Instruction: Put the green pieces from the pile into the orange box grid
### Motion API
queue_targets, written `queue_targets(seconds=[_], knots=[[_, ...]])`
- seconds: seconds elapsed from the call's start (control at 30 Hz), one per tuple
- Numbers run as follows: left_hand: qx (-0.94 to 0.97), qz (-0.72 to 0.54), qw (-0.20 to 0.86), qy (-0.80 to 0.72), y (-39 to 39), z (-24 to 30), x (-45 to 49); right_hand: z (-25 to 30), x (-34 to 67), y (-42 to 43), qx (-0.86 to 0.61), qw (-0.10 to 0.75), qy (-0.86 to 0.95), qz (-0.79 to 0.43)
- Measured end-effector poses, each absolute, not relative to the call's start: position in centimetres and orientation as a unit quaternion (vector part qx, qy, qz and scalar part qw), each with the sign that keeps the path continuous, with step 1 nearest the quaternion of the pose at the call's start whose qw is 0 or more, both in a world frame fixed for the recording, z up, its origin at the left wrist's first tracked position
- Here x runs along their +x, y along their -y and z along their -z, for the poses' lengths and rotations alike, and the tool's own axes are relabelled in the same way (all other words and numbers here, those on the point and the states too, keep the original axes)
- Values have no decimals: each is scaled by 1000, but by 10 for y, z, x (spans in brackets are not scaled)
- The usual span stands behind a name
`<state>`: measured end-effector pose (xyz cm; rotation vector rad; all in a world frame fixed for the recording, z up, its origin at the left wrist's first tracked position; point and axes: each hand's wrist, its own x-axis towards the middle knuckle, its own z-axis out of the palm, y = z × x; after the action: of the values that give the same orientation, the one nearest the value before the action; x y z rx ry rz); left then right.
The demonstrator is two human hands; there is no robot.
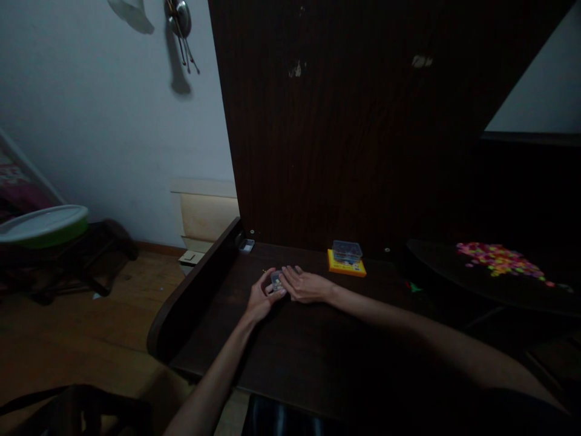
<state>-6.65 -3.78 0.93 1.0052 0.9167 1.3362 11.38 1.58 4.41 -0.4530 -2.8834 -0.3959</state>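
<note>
So I'm at the dark desk (290,354) with a small clear box (276,279) up in front of me, over the left half of the top. Can't tell if it's touching the wood or held just above it. My left hand (260,298) is curled around it, thumb on the near side, fingers round the left, so that one's got hold of it. My right hand (305,285) is half open, palm down, fingers loosely bent over the box's right side. Touching, looks like, but I can't tell if it's really gripping.

The box's face with the pale bits tips up towards me. The part I can see runs longest away from me, towards the back panel (345,133), but my right fingers cover the rest, so no idea about its true long axis.

Further back there's a yellow box (347,269), long side roughly left-right, with a clear case (347,250) on top.
</note>
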Motion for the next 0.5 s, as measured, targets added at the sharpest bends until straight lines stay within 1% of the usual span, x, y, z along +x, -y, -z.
queue_targets(seconds=[0.13,0.2,0.37,0.5], knots=[[436,-565,567,-412,38,-5,-72,-41,109,-20,-116,108,977,142],[437,-565,560,-419,38,-5,-75,-43,106,-20,-108,108,974,167],[417,-578,559,-424,35,-12,-81,-53,95,-24,-63,43,949,305],[397,-591,560,-423,31,-23,-86,-62,86,-32,-56,21,937,344]])
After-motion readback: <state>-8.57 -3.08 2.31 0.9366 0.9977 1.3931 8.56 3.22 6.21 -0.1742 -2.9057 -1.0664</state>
